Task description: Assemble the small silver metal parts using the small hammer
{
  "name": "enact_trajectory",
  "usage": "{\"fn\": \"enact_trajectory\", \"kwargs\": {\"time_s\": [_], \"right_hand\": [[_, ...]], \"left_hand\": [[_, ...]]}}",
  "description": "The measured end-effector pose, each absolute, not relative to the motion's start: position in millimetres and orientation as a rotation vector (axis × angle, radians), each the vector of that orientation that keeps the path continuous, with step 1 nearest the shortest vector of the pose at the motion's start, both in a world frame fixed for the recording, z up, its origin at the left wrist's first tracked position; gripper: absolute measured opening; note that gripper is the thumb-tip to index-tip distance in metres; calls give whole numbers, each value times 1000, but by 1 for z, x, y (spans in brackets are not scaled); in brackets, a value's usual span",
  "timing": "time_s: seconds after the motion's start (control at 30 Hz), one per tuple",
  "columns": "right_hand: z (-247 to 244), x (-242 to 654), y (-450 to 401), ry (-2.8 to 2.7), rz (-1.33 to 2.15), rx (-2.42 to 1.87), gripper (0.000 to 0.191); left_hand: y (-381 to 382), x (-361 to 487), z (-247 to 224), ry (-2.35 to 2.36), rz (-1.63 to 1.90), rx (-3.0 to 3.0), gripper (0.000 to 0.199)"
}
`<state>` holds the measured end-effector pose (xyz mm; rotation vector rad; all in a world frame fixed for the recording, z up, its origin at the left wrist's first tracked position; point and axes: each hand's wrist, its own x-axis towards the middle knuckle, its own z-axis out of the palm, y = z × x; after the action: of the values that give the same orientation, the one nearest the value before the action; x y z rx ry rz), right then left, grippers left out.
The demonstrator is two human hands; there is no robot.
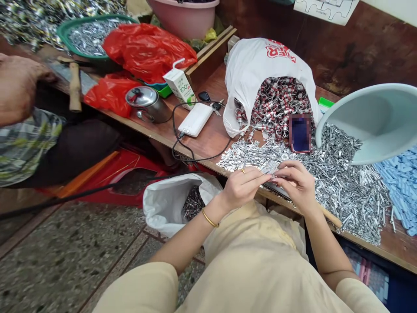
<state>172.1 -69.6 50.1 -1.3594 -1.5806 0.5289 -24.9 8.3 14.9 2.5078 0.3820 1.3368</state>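
My left hand and my right hand meet at the table's front edge. Their fingers are pinched together on a small metal piece between them; its exact shape is hard to make out. Flat perforated metal plates lie just beyond my left hand. Around and to the right of my right hand spreads a heap of thin metal parts. Behind the hands, a white plastic bag lies open, full of red-and-silver metal fittings. A phone leans against them.
A grey-blue tub tips over the heap, beside blue pieces. Left are a power bank with a cable, keys, a drink carton and a metal mug. A white sack stands below; another person's hand is far left.
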Motion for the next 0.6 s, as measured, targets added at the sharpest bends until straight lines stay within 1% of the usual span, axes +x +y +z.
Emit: {"fn": "enact_trajectory", "kwargs": {"time_s": [0.1,0.27,0.37,0.43,0.53,0.6], "right_hand": [[52,170,-75,-1612,429,-1330,7],[50,168,-88,-1571,643,-1338,18],[47,165,-92,-1498,662,-1328,16],[41,159,-95,-1427,626,-1345,14],[25,138,-99,-1230,652,-1368,11],[11,124,-101,-1049,732,-1365,16]], "left_hand": [[5,-26,19,354,1385,2510,43],[1,-30,19,367,1391,2486,41],[-4,-32,15,362,1364,2405,38],[-11,-27,12,463,1347,2252,31],[-28,-14,5,691,1299,1877,15],[-39,-5,-2,745,1273,1637,13]]}}
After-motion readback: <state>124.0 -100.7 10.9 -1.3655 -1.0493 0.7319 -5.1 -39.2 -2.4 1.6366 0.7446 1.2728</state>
